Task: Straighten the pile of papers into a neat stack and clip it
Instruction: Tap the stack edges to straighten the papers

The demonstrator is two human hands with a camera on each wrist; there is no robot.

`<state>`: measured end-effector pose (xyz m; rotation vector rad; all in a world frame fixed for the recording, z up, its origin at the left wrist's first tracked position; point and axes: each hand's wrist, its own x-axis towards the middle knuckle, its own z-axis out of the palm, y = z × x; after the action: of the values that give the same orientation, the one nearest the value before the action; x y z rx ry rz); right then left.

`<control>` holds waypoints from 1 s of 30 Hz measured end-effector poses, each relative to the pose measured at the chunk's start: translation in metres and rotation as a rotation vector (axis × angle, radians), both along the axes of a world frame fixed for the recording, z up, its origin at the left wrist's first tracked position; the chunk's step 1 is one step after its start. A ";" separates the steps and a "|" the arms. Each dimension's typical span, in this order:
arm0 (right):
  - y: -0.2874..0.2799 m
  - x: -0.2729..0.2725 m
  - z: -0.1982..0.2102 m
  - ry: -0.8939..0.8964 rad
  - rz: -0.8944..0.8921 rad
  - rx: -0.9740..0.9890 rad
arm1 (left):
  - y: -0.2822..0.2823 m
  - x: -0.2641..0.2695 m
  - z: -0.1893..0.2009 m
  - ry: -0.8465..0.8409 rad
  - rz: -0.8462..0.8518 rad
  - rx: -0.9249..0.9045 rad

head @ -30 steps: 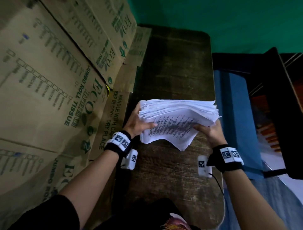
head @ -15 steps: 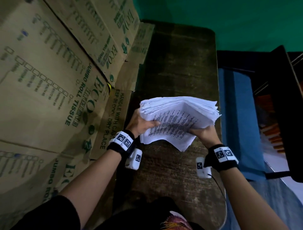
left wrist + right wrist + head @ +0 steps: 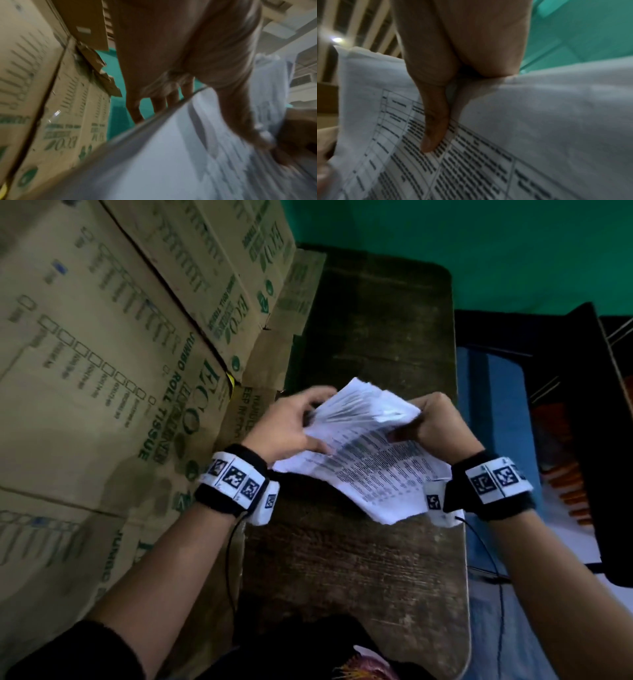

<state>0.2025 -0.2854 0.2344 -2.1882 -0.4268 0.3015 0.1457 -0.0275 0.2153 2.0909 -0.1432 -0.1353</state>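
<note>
A thick pile of printed white papers [image 3: 370, 460] is held above the dark wooden table [image 3: 356, 570], tilted, with its fanned far edge up and the printed top sheet facing me. My left hand [image 3: 294, 429] grips the pile's left side, thumb on the top sheet and fingers behind. My right hand [image 3: 431, 426] grips its right side. In the right wrist view the thumb [image 3: 435, 121] presses on the printed sheet [image 3: 471, 162]. The left wrist view shows the fingers [image 3: 161, 102] behind the blurred paper edge [image 3: 171, 162]. No clip is in view.
Stacked cardboard boxes [image 3: 102, 371] printed "JUMBO ROLL TISSUE" stand hard against the table's left side. A green wall [image 3: 479, 244] rises behind. A blue surface [image 3: 493, 419] and a dark object [image 3: 589, 440] lie to the right of the table.
Both hands have lifted and tipped the pile, so its fanned edge now points up and away. The hands moved closer together on its sides.
</note>
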 end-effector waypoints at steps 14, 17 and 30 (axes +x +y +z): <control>-0.096 -0.035 -0.100 0.192 -0.351 0.034 | 0.039 -0.010 -0.055 0.270 0.397 -0.227; -0.092 -0.053 -0.110 0.369 -0.420 0.489 | 0.045 -0.016 -0.069 0.349 0.484 -0.341; -0.060 -0.074 -0.134 0.171 -0.549 0.348 | 0.023 -0.060 -0.127 0.259 0.626 -0.208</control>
<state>0.1288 -0.3449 0.1006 -1.8304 0.2091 0.0976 0.0858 -0.0046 0.0879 1.8012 0.6240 -0.0083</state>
